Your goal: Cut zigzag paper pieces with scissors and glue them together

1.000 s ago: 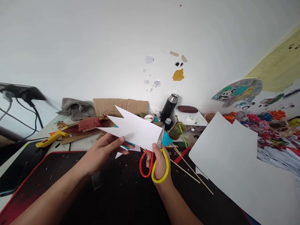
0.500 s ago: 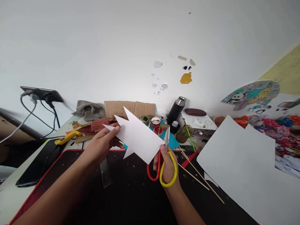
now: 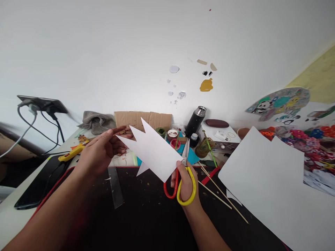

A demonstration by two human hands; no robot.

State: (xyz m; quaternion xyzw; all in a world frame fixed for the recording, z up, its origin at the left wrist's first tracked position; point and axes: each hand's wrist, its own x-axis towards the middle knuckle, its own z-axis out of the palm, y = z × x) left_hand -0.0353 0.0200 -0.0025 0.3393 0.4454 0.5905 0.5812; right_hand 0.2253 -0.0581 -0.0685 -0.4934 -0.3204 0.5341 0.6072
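Note:
A piece of white paper point(image 3: 155, 151) with pointed, zigzag cuts along its left end is held up over the dark mat. My right hand point(image 3: 185, 184) pinches the paper's lower right corner with the thumb. The same hand grips a pair of scissors point(image 3: 194, 190) with one red and one yellow handle, blades pointing up. My left hand point(image 3: 101, 150) is beside the zigzag end, apart from the paper, its fingers loosely spread and holding nothing. Beneath the paper another white point sticks out, possibly a scrap behind it.
A large white sheet point(image 3: 264, 174) covers the right side of the black mat point(image 3: 146, 216). Thin wooden sticks point(image 3: 225, 193) and a clear ruler-like strip point(image 3: 116, 191) lie on it. Behind stand a black flask point(image 3: 195, 120) and paint pots point(image 3: 172, 134); a phone point(image 3: 36, 184) is at left.
My left hand has let go of the paper's zigzag end and moved left. The right hand keeps the paper and scissors. A tiny white scrap now shows near the clear strip.

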